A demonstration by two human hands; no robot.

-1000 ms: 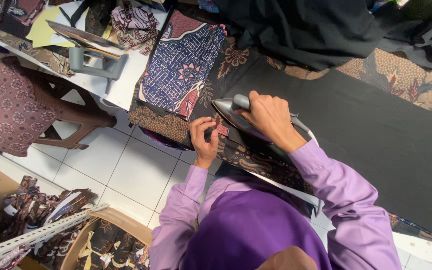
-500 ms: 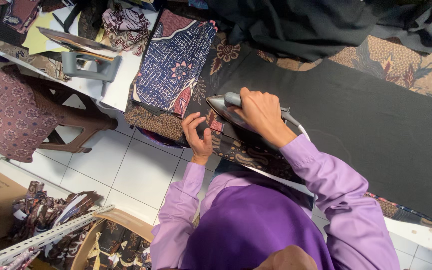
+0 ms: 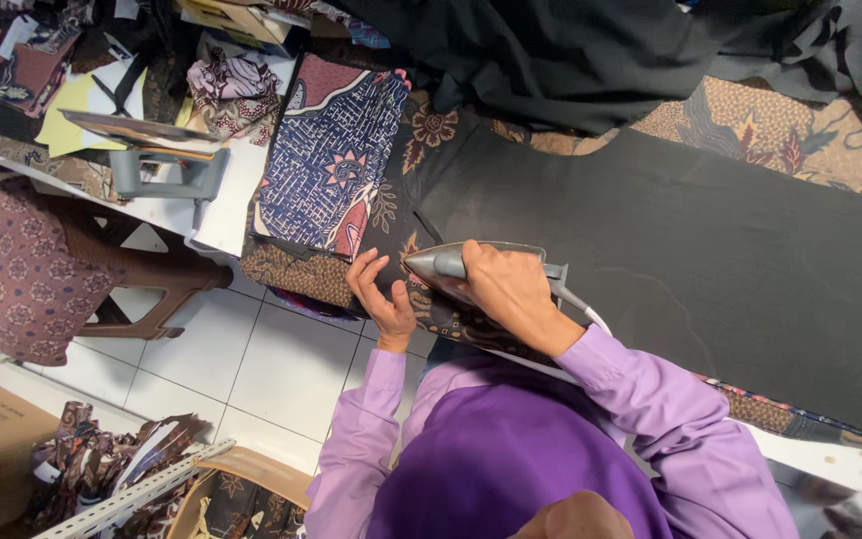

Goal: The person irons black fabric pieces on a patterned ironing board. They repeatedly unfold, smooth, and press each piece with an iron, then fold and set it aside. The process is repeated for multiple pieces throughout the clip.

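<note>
My right hand (image 3: 511,291) grips the handle of a grey clothes iron (image 3: 446,264) whose tip points left. The iron rests on a dark batik-patterned cloth (image 3: 406,225) at the near edge of the work table. My left hand (image 3: 379,299) lies just left of the iron's tip, fingers spread flat on the same cloth. A large black fabric (image 3: 690,250) covers the table to the right of the iron. Both my sleeves are lilac.
A folded blue and red batik piece (image 3: 331,165) lies left of the iron. A second grey iron (image 3: 147,150) stands on a white shelf at the left. A stool with a patterned cushion (image 3: 17,269) stands on the tiled floor. Boxes of fabric scraps (image 3: 102,469) sit below.
My right hand has slid the iron a little to the left along the cloth. My left hand has kept just ahead of its tip.
</note>
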